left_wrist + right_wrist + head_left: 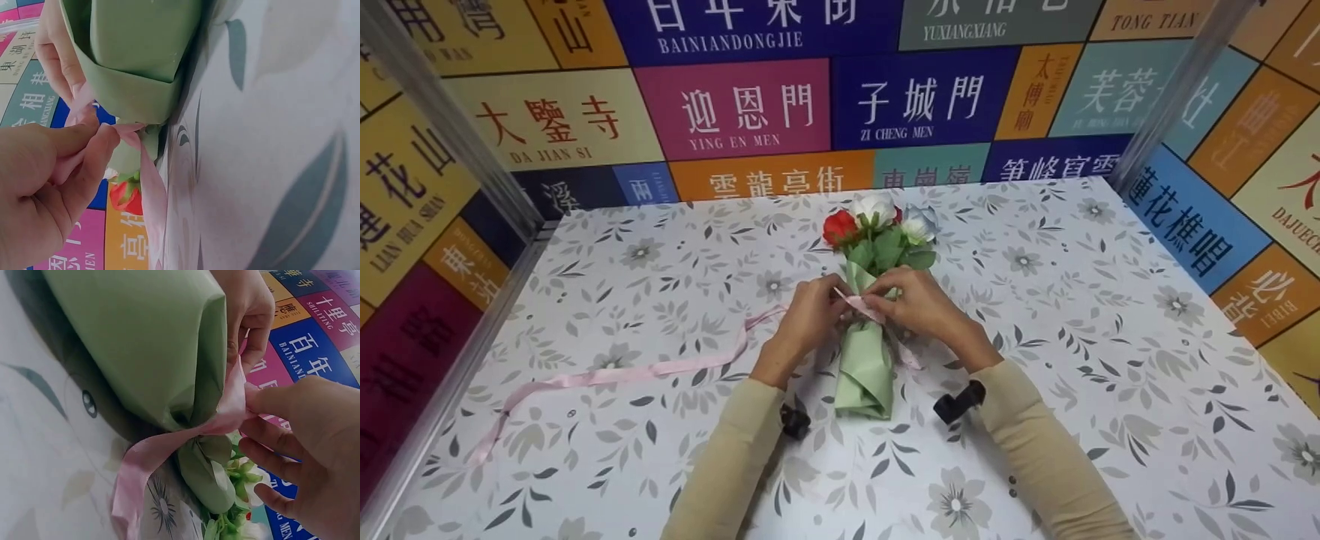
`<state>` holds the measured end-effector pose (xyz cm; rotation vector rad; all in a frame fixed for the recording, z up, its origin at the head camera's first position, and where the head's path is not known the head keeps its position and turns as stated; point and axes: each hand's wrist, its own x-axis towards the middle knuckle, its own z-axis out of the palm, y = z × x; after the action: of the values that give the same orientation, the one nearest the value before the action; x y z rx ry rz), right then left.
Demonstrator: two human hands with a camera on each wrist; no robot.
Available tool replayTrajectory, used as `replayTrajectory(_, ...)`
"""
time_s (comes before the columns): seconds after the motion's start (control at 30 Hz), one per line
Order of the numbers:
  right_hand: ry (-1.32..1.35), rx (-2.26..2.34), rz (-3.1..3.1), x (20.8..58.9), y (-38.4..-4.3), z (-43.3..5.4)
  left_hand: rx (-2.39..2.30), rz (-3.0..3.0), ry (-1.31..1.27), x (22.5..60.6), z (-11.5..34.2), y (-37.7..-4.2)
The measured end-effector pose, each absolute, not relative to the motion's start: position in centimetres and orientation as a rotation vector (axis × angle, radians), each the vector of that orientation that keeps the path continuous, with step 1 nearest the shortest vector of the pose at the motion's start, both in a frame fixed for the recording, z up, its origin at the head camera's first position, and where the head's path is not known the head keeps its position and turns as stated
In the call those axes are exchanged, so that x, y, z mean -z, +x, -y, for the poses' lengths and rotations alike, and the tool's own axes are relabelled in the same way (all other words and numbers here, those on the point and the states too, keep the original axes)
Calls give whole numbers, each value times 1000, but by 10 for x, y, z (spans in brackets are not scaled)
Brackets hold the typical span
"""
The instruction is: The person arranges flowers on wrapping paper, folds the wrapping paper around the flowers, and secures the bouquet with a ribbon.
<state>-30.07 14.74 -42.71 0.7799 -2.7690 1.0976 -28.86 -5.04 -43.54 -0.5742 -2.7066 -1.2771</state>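
Note:
A small bouquet lies on the table, its stems wrapped in green paper (864,371). Red, white and pale blue flowers (874,210) with green leaves show at its far end. Pink ribbon (169,441) runs around the gathered waist of the wrap. From the left, my left hand (812,311) pinches the ribbon between thumb and finger, as the left wrist view shows. On the other side my right hand (919,304) pinches the ribbon with thumb and forefinger (270,399), its other fingers spread loosely. Both hands meet just above the wrap's waist.
A long pink ribbon tail (622,373) trails left across the flower-patterned tabletop (1072,360). A shorter tail (910,355) lies right of the wrap. Colourful lettered panels (735,105) stand behind and beside the table. Black wrist mounts (958,403) sit at both cuffs.

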Motion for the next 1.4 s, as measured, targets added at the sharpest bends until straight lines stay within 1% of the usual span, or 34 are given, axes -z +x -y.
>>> replayTrajectory(0.23, 737, -1011, 2747, 428, -300, -145, 1329, 2702, -617, 436, 49, -289)
replayTrajectory(0.53, 533, -1048, 2755, 424, -302, -149, 1332, 2702, -599, 433, 57, -291)
replayTrajectory(0.67, 487, -1045, 2760, 423, -303, -151, 1344, 2683, -614, 433, 62, -292)
replayTrajectory(1.0, 400, -1031, 2791, 423, -308, -162, 1391, 2723, -491, 437, 76, -294)
replayTrajectory(1.4, 304, -1065, 2884, 418, -311, -172, 1272, 2802, -368, 443, 87, -302)
